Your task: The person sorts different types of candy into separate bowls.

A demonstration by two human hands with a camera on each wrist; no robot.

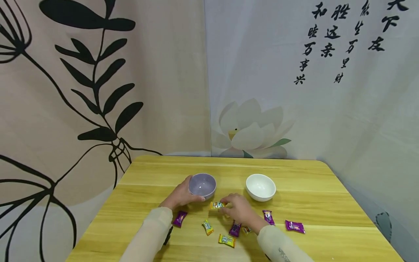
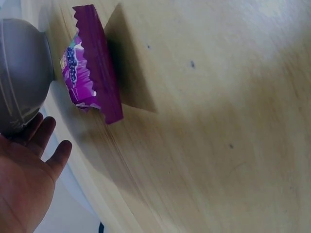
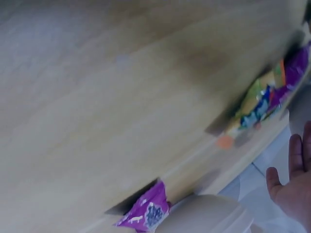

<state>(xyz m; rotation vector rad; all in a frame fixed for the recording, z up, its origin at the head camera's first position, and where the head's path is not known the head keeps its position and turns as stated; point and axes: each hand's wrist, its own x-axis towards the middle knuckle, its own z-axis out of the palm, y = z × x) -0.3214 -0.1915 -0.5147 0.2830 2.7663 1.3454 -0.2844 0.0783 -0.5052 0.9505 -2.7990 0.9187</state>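
Observation:
In the head view my left hand grips the side of a light purple bowl, its thumb along the front. The left wrist view shows fingertips against the underside of the same bowl. To the right, my right hand pinches the end of a yellow wrapped candy just in front of the bowl. That candy casts a shadow on the table below it. A purple wrapped candy lies below my left hand. In the right wrist view some fingers of my right hand show, blurred; the pinched candy is hidden there.
A white bowl stands right of the purple one on the wooden table. Several wrapped candies lie nearer the front, among them a yellow one and purple ones, some partly behind my right arm. A printed curtain hangs behind.

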